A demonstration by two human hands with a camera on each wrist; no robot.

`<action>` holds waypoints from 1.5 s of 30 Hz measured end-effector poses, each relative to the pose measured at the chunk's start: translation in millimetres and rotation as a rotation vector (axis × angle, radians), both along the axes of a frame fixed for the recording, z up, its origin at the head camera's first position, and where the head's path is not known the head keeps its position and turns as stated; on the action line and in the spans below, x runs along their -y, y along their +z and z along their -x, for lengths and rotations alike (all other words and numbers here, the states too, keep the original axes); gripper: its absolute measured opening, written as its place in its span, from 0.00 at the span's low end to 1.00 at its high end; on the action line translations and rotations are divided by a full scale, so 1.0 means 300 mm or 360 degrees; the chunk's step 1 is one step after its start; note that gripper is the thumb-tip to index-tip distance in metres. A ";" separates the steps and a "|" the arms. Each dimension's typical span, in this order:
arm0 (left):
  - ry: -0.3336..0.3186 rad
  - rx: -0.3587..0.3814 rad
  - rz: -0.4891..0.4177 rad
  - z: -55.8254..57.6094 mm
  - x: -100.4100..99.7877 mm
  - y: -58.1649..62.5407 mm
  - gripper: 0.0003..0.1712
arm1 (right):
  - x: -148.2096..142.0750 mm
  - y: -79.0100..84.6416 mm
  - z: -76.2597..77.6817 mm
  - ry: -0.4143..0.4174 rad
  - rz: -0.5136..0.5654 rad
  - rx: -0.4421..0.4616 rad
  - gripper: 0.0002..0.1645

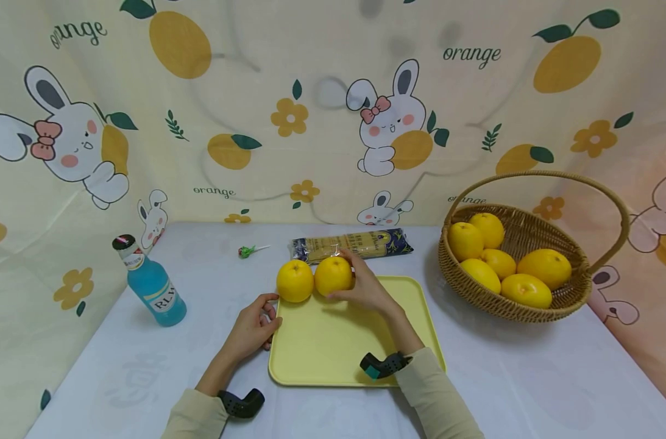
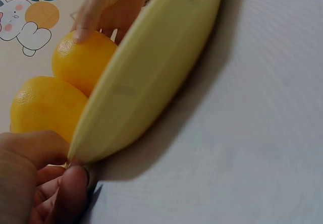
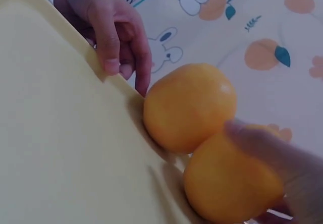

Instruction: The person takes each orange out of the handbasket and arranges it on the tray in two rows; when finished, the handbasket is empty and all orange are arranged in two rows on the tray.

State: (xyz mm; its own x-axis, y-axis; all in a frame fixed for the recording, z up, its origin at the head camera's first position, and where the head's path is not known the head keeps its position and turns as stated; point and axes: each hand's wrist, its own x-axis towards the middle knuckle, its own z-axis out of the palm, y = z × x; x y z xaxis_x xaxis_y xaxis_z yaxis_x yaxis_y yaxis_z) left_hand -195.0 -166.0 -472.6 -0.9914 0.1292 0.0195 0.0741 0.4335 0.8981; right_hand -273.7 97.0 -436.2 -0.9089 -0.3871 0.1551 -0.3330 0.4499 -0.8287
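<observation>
Two round oranges stand side by side at the far left part of a pale yellow tray. My right hand grips the right orange, thumb on the near side and fingers behind it. The left orange touches that one and is not held. At the tray's left edge, my left hand pinches the rim, with the thumb on top; in the left wrist view, the left hand shows at the tray corner. Seen from the right wrist, both oranges sit along the rim.
Right of the tray stands a wicker basket with a tall handle, holding several oranges. Behind the tray lies a long packet of noodles. A small lollipop lies left of it. A blue bottle stands at the left.
</observation>
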 end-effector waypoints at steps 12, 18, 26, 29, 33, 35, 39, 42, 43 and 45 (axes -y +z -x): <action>0.0003 -0.0014 0.0003 -0.002 0.002 0.000 0.26 | -0.100 0.181 -0.046 -0.0169 0.0421 -0.0258 0.33; -0.0004 -0.0013 0.0002 -0.003 0.005 0.002 0.26 | -0.174 0.297 -0.105 -0.0258 0.0520 -0.0369 0.30; -0.0030 -0.0032 -0.0020 0.000 0.009 -0.003 0.27 | -0.335 0.365 -0.128 -0.0521 0.0729 -0.0576 0.26; -0.0030 -0.0034 -0.0028 0.002 0.005 -0.006 0.27 | -0.402 0.400 -0.137 -0.0601 0.0692 -0.0664 0.25; -0.0022 -0.0015 -0.0029 0.002 -0.001 -0.007 0.27 | -0.503 0.441 -0.124 -0.0663 0.0451 -0.0694 0.24; -0.0023 -0.0008 -0.0019 0.002 -0.003 -0.006 0.27 | -0.555 0.455 -0.109 -0.0661 0.0271 -0.0649 0.25; -0.0015 -0.0019 0.0011 0.000 -0.003 -0.002 0.27 | -0.649 0.476 -0.075 -0.0597 -0.0171 -0.0443 0.27; 0.0000 -0.0028 0.0013 0.000 -0.003 0.002 0.27 | -0.703 0.496 -0.050 -0.0492 -0.0447 -0.0247 0.30; -0.0002 -0.0030 0.0009 -0.001 -0.003 0.002 0.27 | -0.719 0.502 -0.042 -0.0438 -0.0503 -0.0190 0.31; -0.0003 -0.0013 -0.0003 -0.003 -0.004 0.001 0.26 | -0.746 0.510 -0.026 -0.0360 -0.0597 -0.0083 0.33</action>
